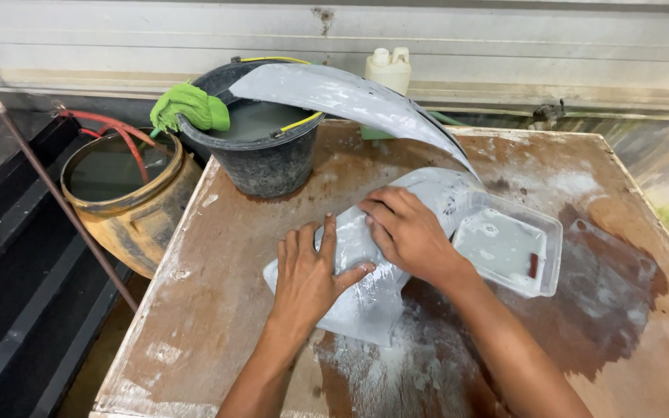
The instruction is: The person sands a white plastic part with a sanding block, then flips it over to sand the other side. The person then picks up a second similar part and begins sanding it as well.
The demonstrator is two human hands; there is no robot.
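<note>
Both hands flat on long curved grey-white primed panel [365,255], mid-table on wet brown plywood tabletop [234,255]. Left hand [307,275] spread, palm pressing panel's near end; right hand [406,232] fingers curled down over its hump, at 1 o'clock from left; neither closed around anything. Step judged: wet rubbing of surface. Clear shallow plastic tray [509,248] at 3 o'clock of right hand. Black bucket of grey water [261,143], green cloth [187,107] on rim, at 11 o'clock. Next stroke likely needs steady bracing, even pressure.

Your grey curved fender panel [365,255] lies wet and chalky on the table, far end arching upward.
</note>
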